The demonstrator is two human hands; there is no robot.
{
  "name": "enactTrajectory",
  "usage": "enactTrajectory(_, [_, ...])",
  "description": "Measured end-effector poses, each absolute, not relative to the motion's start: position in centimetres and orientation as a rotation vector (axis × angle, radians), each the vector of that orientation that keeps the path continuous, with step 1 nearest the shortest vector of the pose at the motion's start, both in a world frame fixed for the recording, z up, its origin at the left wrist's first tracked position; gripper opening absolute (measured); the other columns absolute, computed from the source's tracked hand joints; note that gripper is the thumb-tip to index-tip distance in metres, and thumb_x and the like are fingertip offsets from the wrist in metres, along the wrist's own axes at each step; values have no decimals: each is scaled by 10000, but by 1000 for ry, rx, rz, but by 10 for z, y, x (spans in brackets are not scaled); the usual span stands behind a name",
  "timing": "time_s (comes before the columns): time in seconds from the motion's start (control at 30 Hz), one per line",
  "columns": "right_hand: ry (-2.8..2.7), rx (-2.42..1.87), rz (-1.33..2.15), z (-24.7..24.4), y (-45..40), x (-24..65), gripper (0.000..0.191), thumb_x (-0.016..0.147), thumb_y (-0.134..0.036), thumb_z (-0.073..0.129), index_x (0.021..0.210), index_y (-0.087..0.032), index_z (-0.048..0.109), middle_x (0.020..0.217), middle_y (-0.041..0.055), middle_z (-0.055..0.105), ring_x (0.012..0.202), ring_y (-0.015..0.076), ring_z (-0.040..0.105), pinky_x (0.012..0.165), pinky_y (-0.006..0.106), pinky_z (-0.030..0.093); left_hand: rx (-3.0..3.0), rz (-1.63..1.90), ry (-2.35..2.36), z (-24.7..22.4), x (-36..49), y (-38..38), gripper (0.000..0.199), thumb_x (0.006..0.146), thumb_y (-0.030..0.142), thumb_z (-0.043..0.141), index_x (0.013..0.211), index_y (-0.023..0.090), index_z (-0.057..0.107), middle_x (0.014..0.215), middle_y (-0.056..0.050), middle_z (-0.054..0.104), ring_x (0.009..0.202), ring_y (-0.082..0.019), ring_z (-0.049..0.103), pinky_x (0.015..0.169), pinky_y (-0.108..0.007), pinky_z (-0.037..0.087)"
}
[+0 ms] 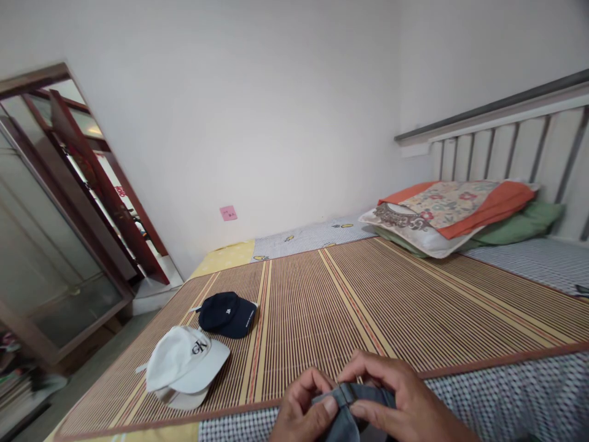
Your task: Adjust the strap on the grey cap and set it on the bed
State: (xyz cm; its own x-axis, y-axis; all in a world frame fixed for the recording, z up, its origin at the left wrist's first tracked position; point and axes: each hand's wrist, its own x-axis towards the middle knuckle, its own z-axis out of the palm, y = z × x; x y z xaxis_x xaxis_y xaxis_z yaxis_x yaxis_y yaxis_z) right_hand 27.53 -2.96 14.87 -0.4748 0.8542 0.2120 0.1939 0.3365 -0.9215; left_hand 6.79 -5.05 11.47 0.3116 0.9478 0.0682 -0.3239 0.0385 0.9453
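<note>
From my remote station I view two bare hands at the lower edge, both closed in pinch grips on one grey fabric article [343, 426], raised near the front border of a checked sheet [506, 396]. The left hand [301, 410] presses thumb against curled fingers on the cloth just left of a small, dark, metallic-looking buckle [348, 391]; the right hand [405, 399] pinches, between thumb and forefinger, the narrow strap [375, 395] on the buckle's other side. The frame cuts off the lower part of the article, so I can judge it only probably a cap. To the left, on a mat [299, 307] of fine dark and pale strips with broader tan bands, I see a white cap [177, 359] with rounded crown, curved brim and dark lettering; near it, farther back, lies a navy cap [221, 313] of matte cloth. At far right are stacked pillows [453, 205], the uppermost covering floral with orange bands, before a white slatted headboard [501, 147].
</note>
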Motion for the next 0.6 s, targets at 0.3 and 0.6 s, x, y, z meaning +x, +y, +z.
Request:
enactTrajectory(0.3, [-1869, -866, 1219, 146, -32, 274, 176, 773, -260, 716, 944, -254, 760, 854, -7, 689, 789, 188, 596, 712, 295, 407, 1099, 1094, 762, 120, 68, -53, 377, 741, 470, 881, 770, 181, 640, 808, -9, 604, 742, -128, 508, 727, -271, 385])
enactTrajectory(0.6, [-1835, -822, 1267, 148, -33, 274, 225, 704, -181, 719, 907, -263, 768, 839, -18, 650, 810, 184, 574, 741, 293, 403, 1097, 1122, 747, 120, 71, -56, 376, 732, 482, 887, 784, 185, 663, 832, -22, 633, 812, -153, 554, 767, -286, 406])
